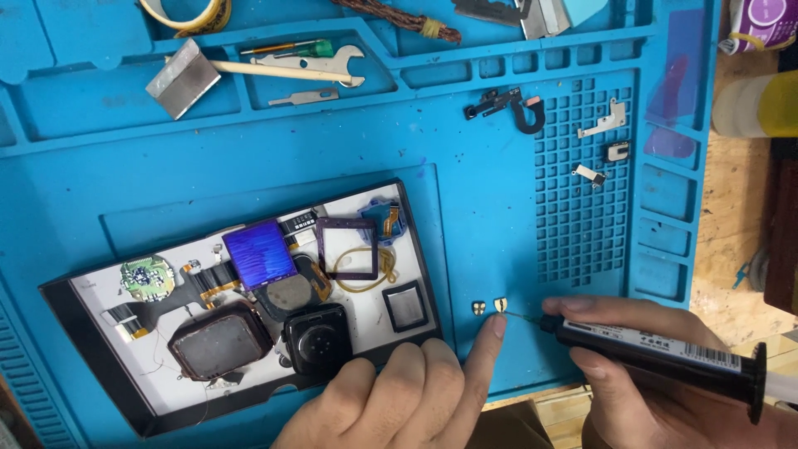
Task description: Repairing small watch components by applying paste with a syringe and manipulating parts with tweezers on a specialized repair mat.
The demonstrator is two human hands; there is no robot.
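Now a black syringe [657, 349] is gripped by the right hand [632, 366], its needle aimed at two small gold parts [490, 307] on the blue mat [465, 208], just right of the black tray [83, 333]. The left hand [407, 391] holds nothing; its fingers are curled and one fingertip [497, 324] is pressed beside the parts, seemingly to steady them.

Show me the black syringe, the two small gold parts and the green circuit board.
Black syringe [657, 347], head view, middle of barrel.
Gold parts [499, 305], head view, the right one.
Green circuit board [146, 277], head view, its centre.
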